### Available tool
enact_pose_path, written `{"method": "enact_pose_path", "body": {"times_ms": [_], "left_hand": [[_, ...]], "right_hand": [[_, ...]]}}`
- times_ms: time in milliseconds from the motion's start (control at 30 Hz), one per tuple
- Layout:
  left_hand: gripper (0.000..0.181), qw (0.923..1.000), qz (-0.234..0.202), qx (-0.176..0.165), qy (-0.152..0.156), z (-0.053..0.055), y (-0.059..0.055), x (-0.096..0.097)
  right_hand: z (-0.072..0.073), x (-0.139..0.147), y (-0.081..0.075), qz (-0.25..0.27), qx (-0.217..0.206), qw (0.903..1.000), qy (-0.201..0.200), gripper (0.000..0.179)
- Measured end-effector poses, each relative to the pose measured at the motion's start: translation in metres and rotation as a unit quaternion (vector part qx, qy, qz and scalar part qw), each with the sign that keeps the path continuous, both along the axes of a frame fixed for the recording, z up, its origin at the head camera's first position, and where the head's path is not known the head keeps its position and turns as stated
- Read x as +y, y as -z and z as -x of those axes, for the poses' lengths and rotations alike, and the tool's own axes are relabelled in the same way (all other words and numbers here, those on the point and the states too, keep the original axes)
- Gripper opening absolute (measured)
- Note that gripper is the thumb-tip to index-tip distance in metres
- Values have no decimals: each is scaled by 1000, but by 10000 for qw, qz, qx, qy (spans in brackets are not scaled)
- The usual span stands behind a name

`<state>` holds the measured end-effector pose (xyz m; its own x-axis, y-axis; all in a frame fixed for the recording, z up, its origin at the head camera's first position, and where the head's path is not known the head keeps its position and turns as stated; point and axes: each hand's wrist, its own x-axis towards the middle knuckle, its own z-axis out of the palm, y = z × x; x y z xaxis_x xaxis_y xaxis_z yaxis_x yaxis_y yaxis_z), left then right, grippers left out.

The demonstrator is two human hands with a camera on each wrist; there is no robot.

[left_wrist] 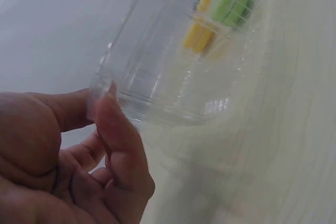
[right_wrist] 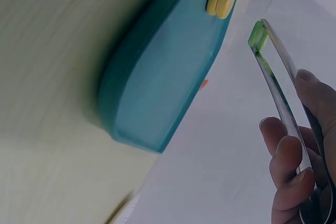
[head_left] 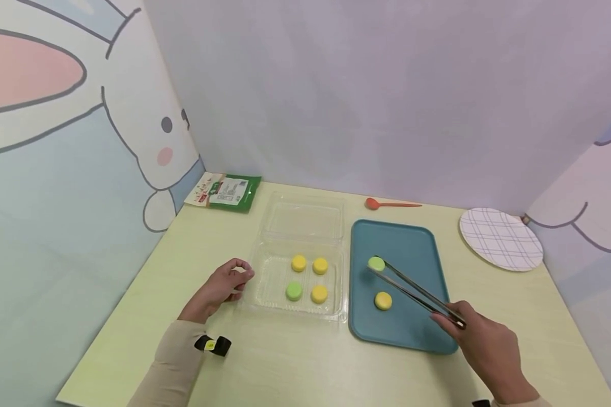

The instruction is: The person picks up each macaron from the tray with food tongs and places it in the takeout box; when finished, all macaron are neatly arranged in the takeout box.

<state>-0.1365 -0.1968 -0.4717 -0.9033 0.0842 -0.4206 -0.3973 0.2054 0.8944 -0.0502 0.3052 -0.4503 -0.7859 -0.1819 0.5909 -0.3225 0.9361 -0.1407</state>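
My right hand point(head_left: 489, 345) grips metal tongs point(head_left: 417, 294) over the blue tray point(head_left: 412, 243). Between the tong tips is a green macaron point(head_left: 376, 263), which the right wrist view shows held off the tray. A yellow macaron point(head_left: 383, 301) lies on the tray below it. My left hand point(head_left: 224, 285) pinches the left rim of a clear plastic box point(left_wrist: 157, 72) between thumb and finger. Inside the box sit several yellow macarons point(head_left: 319, 265) and one green macaron point(head_left: 293, 291). The box's lid point(head_left: 304, 217) is folded back, away from me.
At the back left lies a green and white packet point(head_left: 226, 192). An orange spoon point(head_left: 392, 204) rests near the table's back edge. To the right of the tray is a white plate with a checked pattern point(head_left: 501, 238). Curtained walls stand behind and at both sides.
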Motion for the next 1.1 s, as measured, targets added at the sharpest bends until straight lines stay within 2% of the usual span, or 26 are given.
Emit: {"method": "enact_pose_path", "body": {"times_ms": [133,333,533,867,1100], "left_hand": [[23,10000,-30,0,-2,0,1,0],[23,10000,-17,3,-39,0,1,0],[23,10000,15,0,-17,1,1,0],[24,10000,47,-4,-31,2,0,1],[23,10000,54,-6,-21,2,2,0]], "right_hand": [[6,-7,-2,4,170,9997,-174,72],[13,-17,-3,5,170,9991,-388,72],[17,-27,0,75,222,9981,-564,67],[35,-52,5,-102,510,9927,-1088,65],[43,-72,5,40,346,9890,-1437,62]]}}
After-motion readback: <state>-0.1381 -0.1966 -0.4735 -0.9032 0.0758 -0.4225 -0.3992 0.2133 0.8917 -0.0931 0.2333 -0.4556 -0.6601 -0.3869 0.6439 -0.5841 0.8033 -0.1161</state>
